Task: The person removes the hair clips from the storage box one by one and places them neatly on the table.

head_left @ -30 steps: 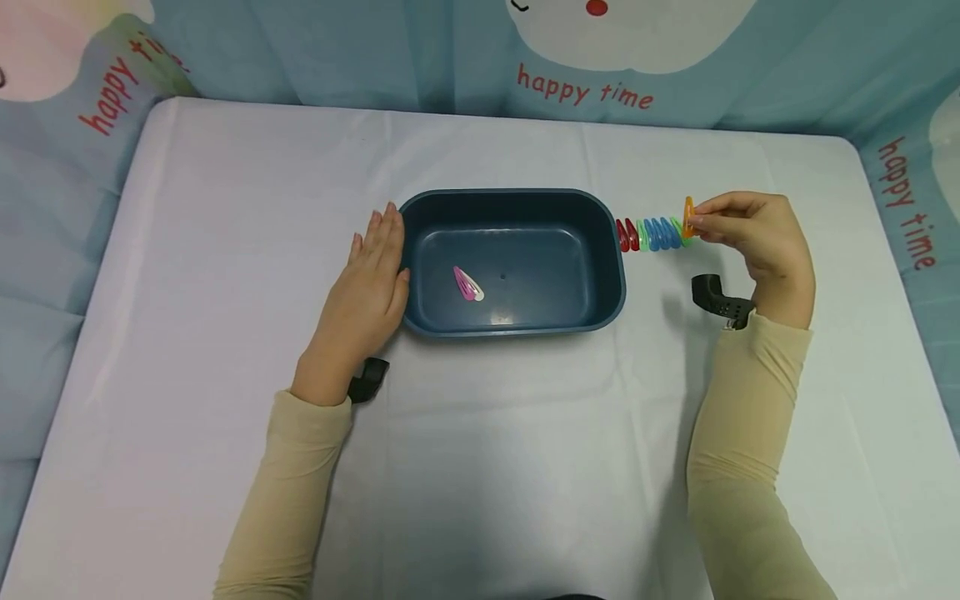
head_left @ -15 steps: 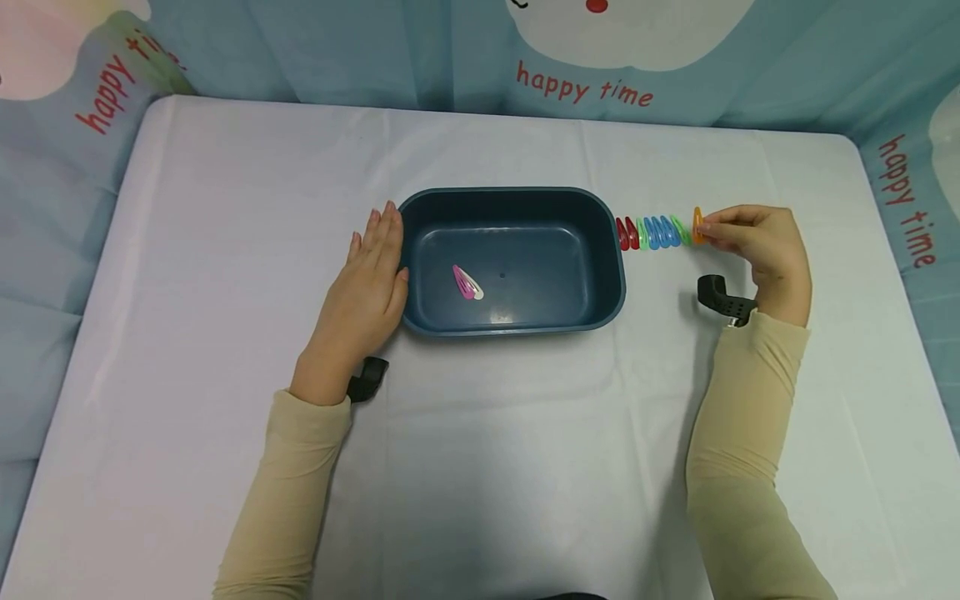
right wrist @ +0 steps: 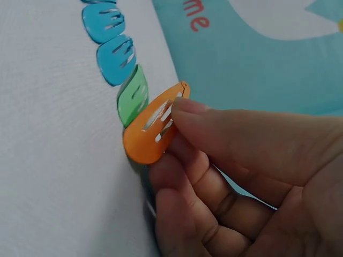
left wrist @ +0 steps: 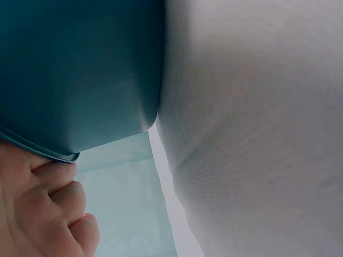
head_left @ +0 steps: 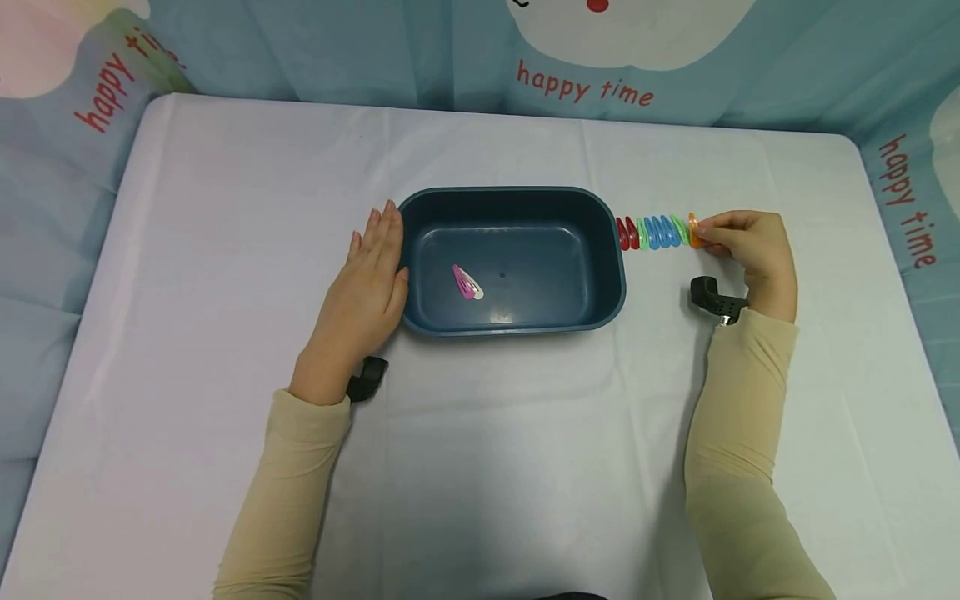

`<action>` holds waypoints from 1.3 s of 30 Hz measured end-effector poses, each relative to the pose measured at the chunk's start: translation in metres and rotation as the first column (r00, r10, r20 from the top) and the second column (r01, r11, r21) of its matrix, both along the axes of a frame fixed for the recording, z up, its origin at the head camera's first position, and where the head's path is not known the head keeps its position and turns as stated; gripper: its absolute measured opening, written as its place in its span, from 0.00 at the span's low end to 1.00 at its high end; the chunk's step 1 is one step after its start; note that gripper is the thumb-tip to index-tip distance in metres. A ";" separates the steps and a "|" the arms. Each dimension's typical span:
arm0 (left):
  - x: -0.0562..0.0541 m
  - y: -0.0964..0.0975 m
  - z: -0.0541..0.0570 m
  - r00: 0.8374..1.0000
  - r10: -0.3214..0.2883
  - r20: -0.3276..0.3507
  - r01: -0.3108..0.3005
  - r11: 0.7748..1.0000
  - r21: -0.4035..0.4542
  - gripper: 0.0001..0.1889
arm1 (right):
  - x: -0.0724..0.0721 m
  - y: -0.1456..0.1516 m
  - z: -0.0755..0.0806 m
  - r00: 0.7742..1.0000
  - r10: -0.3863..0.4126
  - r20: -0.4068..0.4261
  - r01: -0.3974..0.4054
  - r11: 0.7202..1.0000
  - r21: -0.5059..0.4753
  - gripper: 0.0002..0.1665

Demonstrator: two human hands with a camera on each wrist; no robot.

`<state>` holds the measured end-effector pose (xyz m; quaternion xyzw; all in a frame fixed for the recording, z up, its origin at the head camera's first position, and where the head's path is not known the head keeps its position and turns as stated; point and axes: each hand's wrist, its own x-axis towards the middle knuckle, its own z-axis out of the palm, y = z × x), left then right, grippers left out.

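Observation:
My right hand (head_left: 753,246) pinches an orange snap hair clip (right wrist: 147,134) between thumb and fingers, at the right end of a row of hair clips. A green clip (right wrist: 133,96) lies right beside the orange one, seeming to touch it. Blue clips (head_left: 660,232), another green clip and red clips (head_left: 627,233) continue the row leftward to the bin. With fingers straight, my left hand (head_left: 363,292) rests against the left rim of the dark blue bin (head_left: 510,330). Inside that bin lie a pink clip (head_left: 462,283) and a white clip (head_left: 477,292).
A white cloth covers the table (head_left: 495,467). Blue curtains (head_left: 360,50) with printed words hang behind the table's far edge and along its sides. Black camera mounts (head_left: 716,298) sit at both wrists.
My right hand first drew the orange clip back to the right and lowered it, then brought it left against the green clip. The left hand and the bin have stayed put.

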<state>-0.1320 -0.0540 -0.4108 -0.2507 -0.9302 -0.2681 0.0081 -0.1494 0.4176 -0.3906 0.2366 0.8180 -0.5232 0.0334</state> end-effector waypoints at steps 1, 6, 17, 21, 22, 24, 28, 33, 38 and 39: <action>0.000 0.000 0.000 1.000 0.001 0.001 -0.001 1.000 -0.001 0.31 | 0.000 0.000 0.000 1.000 -0.005 0.002 0.005 1.000 0.004 0.14; 0.000 -0.001 0.000 1.000 0.005 0.004 -0.005 1.000 -0.002 0.31 | -0.003 -0.002 -0.002 1.000 -0.025 -0.001 0.025 0.999 0.033 0.13; 0.000 -0.001 0.000 1.000 0.009 0.007 -0.009 1.000 -0.015 0.31 | -0.007 -0.007 -0.004 1.000 -0.017 -0.015 0.019 0.996 0.092 0.14; 0.000 -0.002 0.000 1.000 0.011 0.000 -0.011 1.000 -0.012 0.31 | -0.007 -0.008 -0.004 1.000 -0.010 -0.018 0.012 0.993 0.118 0.13; 0.000 -0.002 0.000 1.000 0.010 -0.001 -0.010 1.000 -0.012 0.31 | -0.008 -0.008 -0.004 1.000 -0.010 -0.019 0.012 0.993 0.119 0.13; 0.000 -0.002 0.000 1.000 0.009 -0.003 -0.009 1.000 -0.012 0.31 | -0.008 -0.008 -0.005 1.000 -0.007 -0.020 0.009 0.991 0.133 0.13; 0.000 -0.002 0.001 1.000 0.007 -0.001 -0.007 1.000 -0.008 0.31 | -0.009 -0.009 -0.006 1.000 -0.010 -0.012 0.012 0.989 0.150 0.12; 0.000 -0.002 0.001 1.000 0.004 0.000 -0.004 1.000 -0.001 0.31 | -0.009 -0.010 -0.005 1.000 -0.010 -0.003 0.011 0.987 0.162 0.11; -0.001 0.000 0.001 1.000 0.001 0.010 -0.001 1.000 0.002 0.31 | -0.007 -0.007 -0.004 0.999 -0.036 -0.007 0.036 0.990 0.134 0.09; -0.001 0.000 0.000 1.000 0.000 0.012 0.000 1.000 0.004 0.31 | -0.006 -0.007 -0.004 0.999 -0.045 -0.006 0.045 0.990 0.132 0.07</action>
